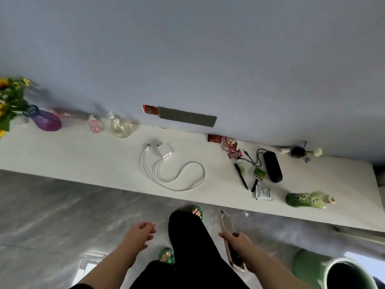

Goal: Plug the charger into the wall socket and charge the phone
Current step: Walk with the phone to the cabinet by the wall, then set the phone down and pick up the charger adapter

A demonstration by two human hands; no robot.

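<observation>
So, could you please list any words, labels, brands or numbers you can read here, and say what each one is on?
None can be read as text.
White sachet: dark print, too small and blurred.
Red packets: white markings, blurred.
Green card: pale marks, unreadable.
Green bottle: pattern and a cap label, illegible.
Phone in the right hand: no text shows.

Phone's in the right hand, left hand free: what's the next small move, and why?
Probably reach the left hand to the white charger on the counter: it lies unplugged below the socket strip, while the right hand holds the phone.
</observation>
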